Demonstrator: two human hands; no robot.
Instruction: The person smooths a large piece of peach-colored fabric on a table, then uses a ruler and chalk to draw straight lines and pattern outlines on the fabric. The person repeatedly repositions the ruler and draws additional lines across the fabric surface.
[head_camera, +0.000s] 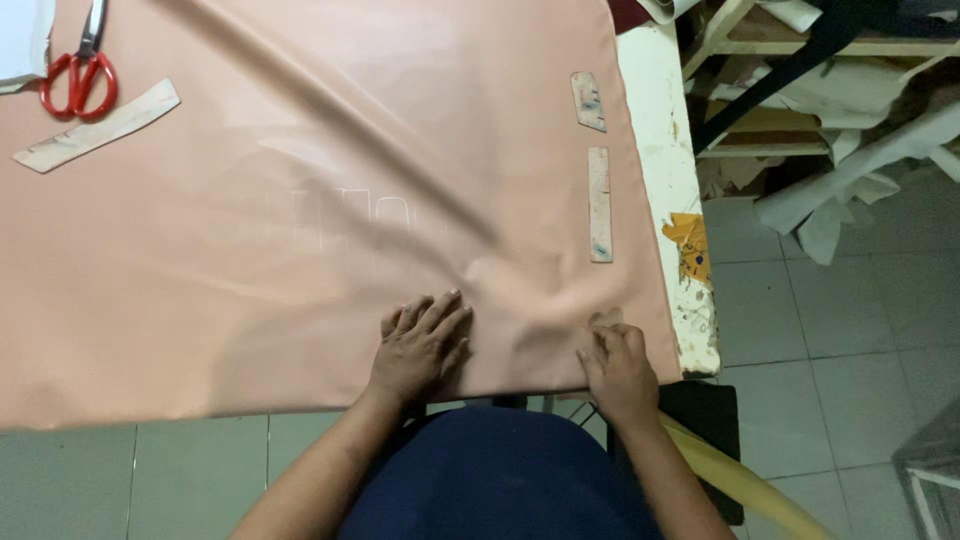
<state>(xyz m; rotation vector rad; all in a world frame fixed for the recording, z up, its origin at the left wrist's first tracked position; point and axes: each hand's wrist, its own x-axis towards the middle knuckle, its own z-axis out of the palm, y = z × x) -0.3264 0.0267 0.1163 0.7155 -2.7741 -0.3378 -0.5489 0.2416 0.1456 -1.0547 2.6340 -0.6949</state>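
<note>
Your left hand (420, 345) lay flat and open, pinning the peach fabric sheet (300, 200) near the counter's (665, 150) front edge, while your right hand (615, 365) pinched its front right corner, apparently to straighten it.

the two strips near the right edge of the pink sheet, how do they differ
The upper strip is short, broad and slightly tilted; the lower strip is long, narrow and nearly straight. The upper strip has a cut corner; the lower strip is a plain rectangle. Both are pale, smudged, lying flat on the sheet.
</note>
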